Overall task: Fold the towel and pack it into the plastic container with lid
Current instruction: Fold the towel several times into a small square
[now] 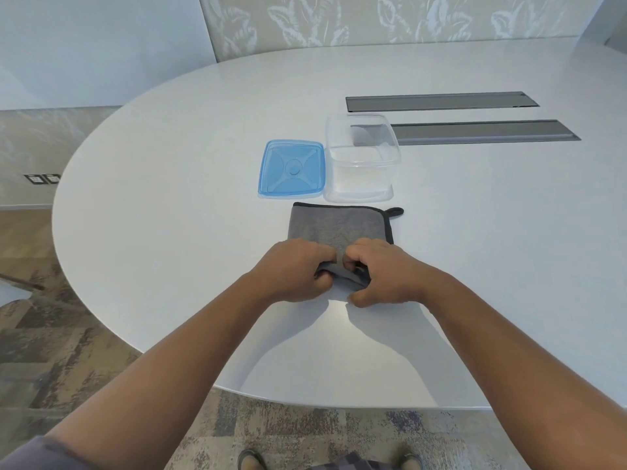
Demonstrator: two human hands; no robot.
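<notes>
At the centre of the frame the fingers (351,264) of the right hand (383,273) curl tight around the near edge of the grey towel (336,225), and the left hand (293,271) pinches the same edge just beside it, knuckles almost touching. Both hands are clenched on cloth; how many layers each holds is hard to tell, since the fingertips are tucked under the fabric.

The towel lies flat on the white bench (169,164), already folded at least once by the look of it, its black hem and hanging loop (395,212) toward the upper right of the cloth. Just above it stand the clear plastic container (361,157), open and empty, and the blue lid (291,171) lying flat to its left, touching or nearly so.

The step in hand looks like another fold. To do it well, the hands should spread toward the near corners before lifting, so the edge rises level, then carry it up to meet the far hem squarely and press the crease flat. The resulting packet should be no wider than the container mouth; the loop is best tucked inside.
</notes>
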